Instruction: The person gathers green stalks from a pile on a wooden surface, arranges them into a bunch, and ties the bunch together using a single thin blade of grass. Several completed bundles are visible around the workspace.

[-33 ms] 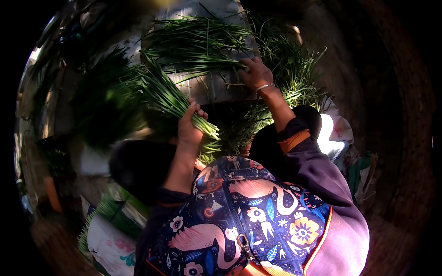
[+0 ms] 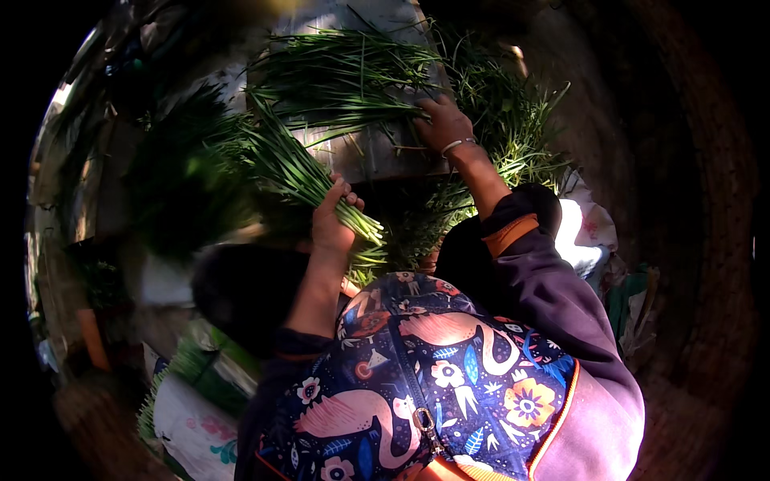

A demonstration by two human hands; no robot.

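Note:
My left hand (image 2: 333, 224) is closed around a bunch of chives (image 2: 293, 167), long flat green leaves with pale cut-looking stem ends. The leaves point up and left, and the stem ends stick out below my fist on the right. Across a grey board (image 2: 362, 160) lies a loose pile of chives (image 2: 345, 68). At the right end of that pile, my right hand (image 2: 445, 128), with a bracelet at the wrist, has its fingers bent together on the stem ends of some chives. Its fingertips are partly hidden.
Tangled greenery (image 2: 521, 132) heaps up right of the board. To the left is a dark, blurred mass of leaves (image 2: 180, 172). A white sack (image 2: 188, 417) with more green leaves lies at lower left, and another pale sack (image 2: 589, 224) lies beside my right knee.
My right hand has shifted very slightly left along the stem ends. My left hand and its bunch have barely moved.

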